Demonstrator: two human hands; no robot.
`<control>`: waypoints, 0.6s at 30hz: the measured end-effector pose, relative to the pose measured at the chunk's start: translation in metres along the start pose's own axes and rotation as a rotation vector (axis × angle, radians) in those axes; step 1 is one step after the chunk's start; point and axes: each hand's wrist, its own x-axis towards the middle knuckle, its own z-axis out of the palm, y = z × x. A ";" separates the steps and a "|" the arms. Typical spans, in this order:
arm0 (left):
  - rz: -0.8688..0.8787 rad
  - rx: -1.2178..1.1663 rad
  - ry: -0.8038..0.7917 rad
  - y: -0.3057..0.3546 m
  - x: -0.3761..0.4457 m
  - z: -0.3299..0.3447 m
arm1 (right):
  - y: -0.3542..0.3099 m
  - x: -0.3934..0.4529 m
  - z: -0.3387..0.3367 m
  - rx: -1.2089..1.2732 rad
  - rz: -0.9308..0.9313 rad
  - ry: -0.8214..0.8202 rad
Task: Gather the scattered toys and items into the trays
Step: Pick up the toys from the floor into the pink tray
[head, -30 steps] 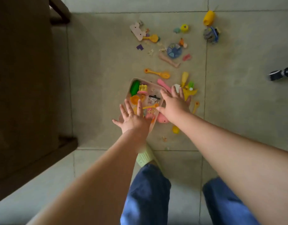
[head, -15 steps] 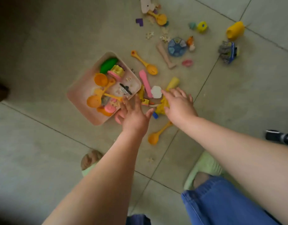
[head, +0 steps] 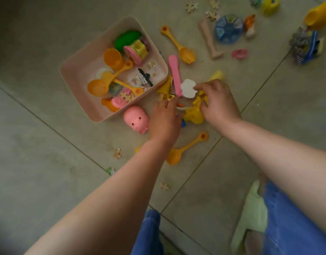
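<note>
Hands (head: 219, 102) now nearer upright pink stick (head: 174, 75).

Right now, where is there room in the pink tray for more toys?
The pink tray is bare along its left wall, left of the orange cup. Its right half is crowded. Outside, floor left of the pink pig is open.

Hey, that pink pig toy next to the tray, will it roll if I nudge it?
The pink pig toy looks rounded and smooth, so it may rock or roll. It seems hollow plastic, probably light. Its snout might stop a full roll.
</note>
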 end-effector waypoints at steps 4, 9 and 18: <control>0.342 0.137 0.050 -0.012 0.020 0.005 | 0.004 0.023 0.011 -0.035 -0.044 0.012; 0.636 0.417 -0.051 -0.013 0.040 0.016 | 0.014 0.062 0.012 -0.123 -0.142 -0.085; 0.754 0.687 -0.148 0.024 0.050 0.024 | 0.047 0.091 -0.003 -0.230 -0.036 -0.331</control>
